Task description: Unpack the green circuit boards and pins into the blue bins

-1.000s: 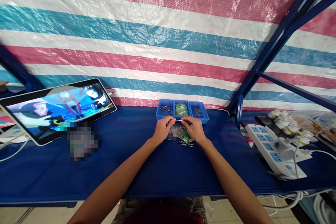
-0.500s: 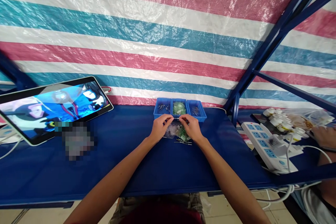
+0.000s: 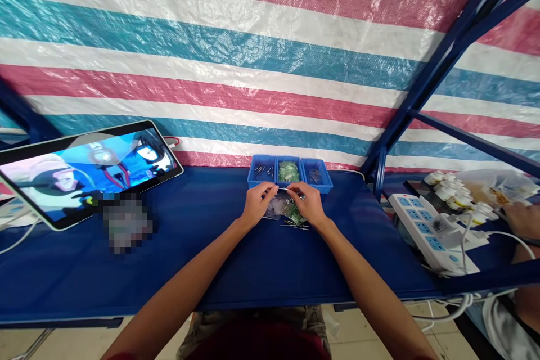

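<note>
My left hand (image 3: 258, 202) and my right hand (image 3: 309, 201) face each other at the middle of the blue table (image 3: 270, 270). Both are closed, fingertips pinching opposite ends of a small thin rod (image 3: 283, 189); its exact kind is too small to make out. Just beyond it stand three joined blue bins (image 3: 253, 184). Dark thin pieces (image 3: 264, 170) lie in the left bin, pale green pieces (image 3: 289, 171) in the middle one, a few dark pieces (image 3: 315, 176) in the right one. Between my wrists are a clear plastic heap (image 3: 275, 207) and a pile of green and silvery thin pieces (image 3: 295, 216).
A tilted screen (image 3: 93, 171) stands at the left, beside a blurred-out patch (image 3: 129, 222). To the right are a white power strip (image 3: 426, 230) with cables, several white bottles (image 3: 451, 194) and another person's hand (image 3: 521, 219). Blue metal posts (image 3: 422, 84) and a striped sheet (image 3: 236, 67) rise behind.
Both hands keep their pinch on the thin rod, almost unmoved. The whole view has shifted very slightly.
</note>
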Motion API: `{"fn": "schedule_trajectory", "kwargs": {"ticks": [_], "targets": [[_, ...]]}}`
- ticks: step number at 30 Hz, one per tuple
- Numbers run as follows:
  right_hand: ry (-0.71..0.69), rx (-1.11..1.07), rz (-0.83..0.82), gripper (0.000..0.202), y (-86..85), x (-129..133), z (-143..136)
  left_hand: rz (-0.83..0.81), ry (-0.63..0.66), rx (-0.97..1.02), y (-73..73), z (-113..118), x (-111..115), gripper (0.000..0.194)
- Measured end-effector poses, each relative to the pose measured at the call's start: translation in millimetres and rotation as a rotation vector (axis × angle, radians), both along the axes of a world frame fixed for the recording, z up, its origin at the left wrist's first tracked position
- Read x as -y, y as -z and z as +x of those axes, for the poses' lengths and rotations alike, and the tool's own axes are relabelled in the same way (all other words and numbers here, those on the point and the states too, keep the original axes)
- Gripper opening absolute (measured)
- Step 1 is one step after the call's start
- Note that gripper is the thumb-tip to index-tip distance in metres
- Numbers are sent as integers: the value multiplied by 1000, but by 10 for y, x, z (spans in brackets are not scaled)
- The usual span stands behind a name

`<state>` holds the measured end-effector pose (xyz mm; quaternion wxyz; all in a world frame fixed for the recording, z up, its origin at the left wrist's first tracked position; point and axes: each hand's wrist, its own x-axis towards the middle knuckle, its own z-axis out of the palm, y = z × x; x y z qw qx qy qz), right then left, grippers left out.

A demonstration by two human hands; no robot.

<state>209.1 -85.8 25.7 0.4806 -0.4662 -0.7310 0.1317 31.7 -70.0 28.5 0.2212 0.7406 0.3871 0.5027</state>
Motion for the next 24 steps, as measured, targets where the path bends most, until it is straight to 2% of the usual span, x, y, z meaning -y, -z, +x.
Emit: {"fn": "schedule_trajectory", "kwargs": {"ticks": [7, 15, 21, 24], "targets": [[-14, 29, 4, 25, -18, 11, -2, -76, -9, 89, 6, 22, 15, 35], [-9, 42, -17, 29, 8, 13, -5, -40, -29, 127, -4, 44, 35, 29], [-9, 49, 5, 31, -10, 30, -38, -163, 115, 236, 20, 72, 38, 31], [31, 19, -7, 32, -32, 42, -31, -161, 133, 184, 27, 50, 21, 32]]}}
